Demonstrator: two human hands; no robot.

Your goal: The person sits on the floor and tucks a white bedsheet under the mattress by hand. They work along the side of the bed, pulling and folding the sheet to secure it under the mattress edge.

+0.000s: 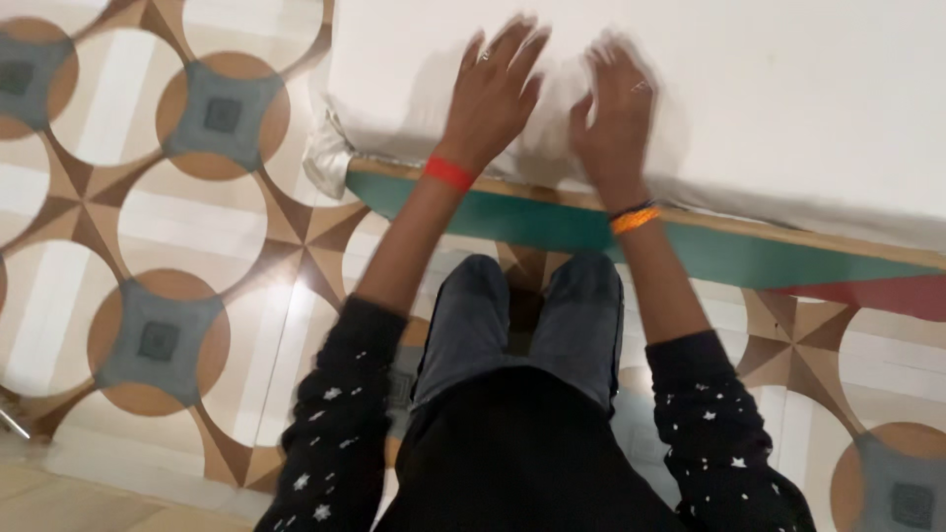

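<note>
My left hand [493, 94] lies flat with fingers spread on a white sheet [769, 89] that covers a bed or mattress. A red band circles that wrist. My right hand [616, 108] rests beside it, fingers apart, also pressed on the sheet, with dark and orange bands on the wrist. Both hands are blurred and hold nothing. The sheet's corner [325, 153] hangs bunched over the bed's left end.
The bed frame has a green side panel [552, 222] with a wooden top edge and a red section [887, 296] to the right. A patterned tile floor [168, 246] of brown circles and grey squares lies below. My dark trousers and star-print sleeves fill the bottom.
</note>
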